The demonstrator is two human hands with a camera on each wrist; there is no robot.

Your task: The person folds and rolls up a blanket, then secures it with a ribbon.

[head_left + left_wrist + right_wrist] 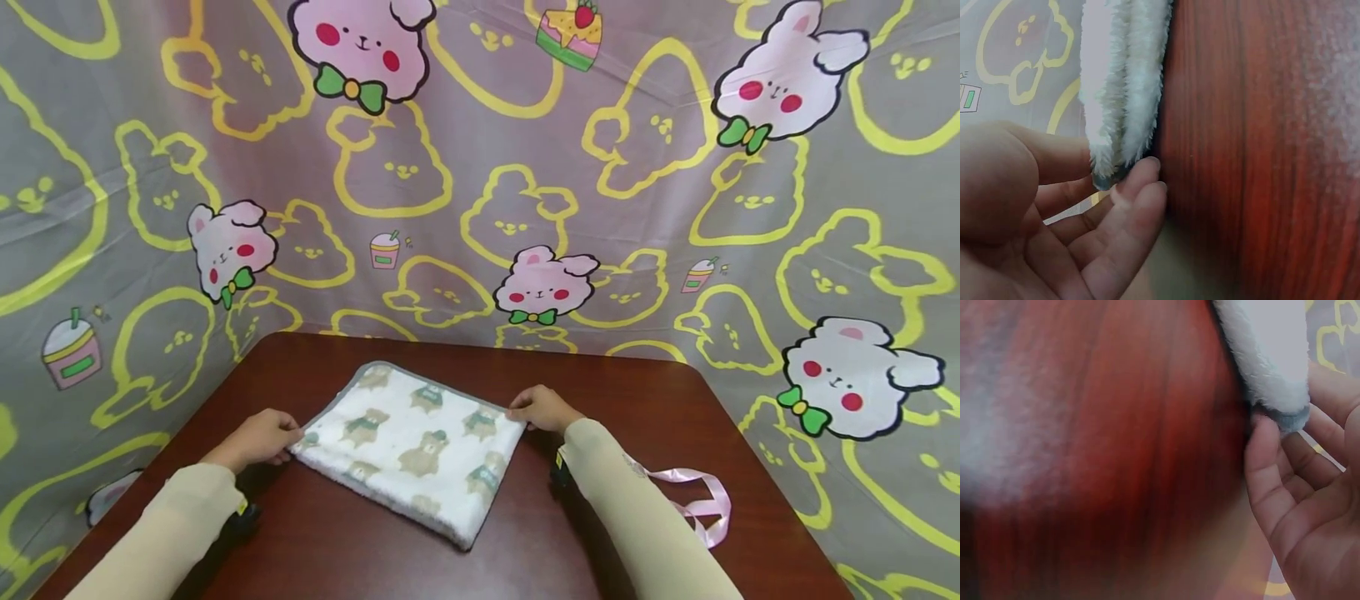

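A folded fleece blanket [420, 442], white with brown bears in green scarves and a grey border, lies flat on the dark red wooden table. At its left corner my left hand [258, 437] pinches the fluffy layers. In the left wrist view, the thumb of that hand [1054, 206] is on one face of the blanket edge [1125, 81] and the fingertips are at the other. My right hand [546, 408] pinches the right far corner. The right wrist view shows this hand [1310, 487] with fingers under the grey-trimmed corner [1291, 419].
A pink ribbon strap [708, 500] lies on the table [337, 558] beside my right forearm. Behind and along both sides hangs a curtain [465, 183] printed with bunnies and yellow outlines, meeting the table's far edge.
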